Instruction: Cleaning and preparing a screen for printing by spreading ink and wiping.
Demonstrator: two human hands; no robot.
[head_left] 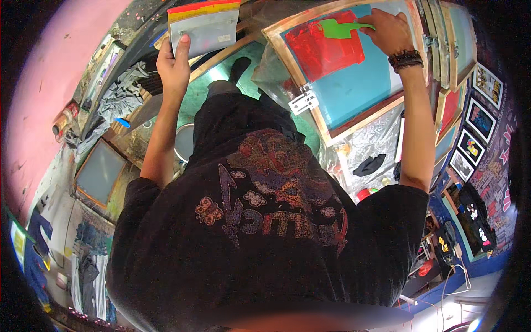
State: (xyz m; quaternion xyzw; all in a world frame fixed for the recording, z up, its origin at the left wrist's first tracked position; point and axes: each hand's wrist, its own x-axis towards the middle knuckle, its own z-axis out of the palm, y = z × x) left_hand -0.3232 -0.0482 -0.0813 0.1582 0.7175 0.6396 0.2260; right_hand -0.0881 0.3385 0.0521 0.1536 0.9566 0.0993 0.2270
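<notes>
Cluttered print workshop: pink wall [52, 83] on the left, dark wall with framed prints [480, 120] and pale lettering on the right. Black T-shirt [265, 271] carries a colourful print with letters. Small pale sticker [223, 38] on the squeegee's face, too small to read.

Left hand [174, 69] pinches the grey squeegee [202, 36], thumb on the near face, fingers mostly hidden behind; squeegee is held up at upper left, long axis roughly left-right, right end slightly higher, red-and-yellow edge pointing away from the person.

Right hand [390, 33] is closed round the handle of a green scraper [336, 29]. Its long axis runs left-right, blade pointing left, over red ink [323, 47] on the blue mesh [345, 91] of a wood-framed printing screen [315, 112]. Cannot tell whether blade touches ink. Metal bracket [303, 99] sits on the frame's left side.
</notes>
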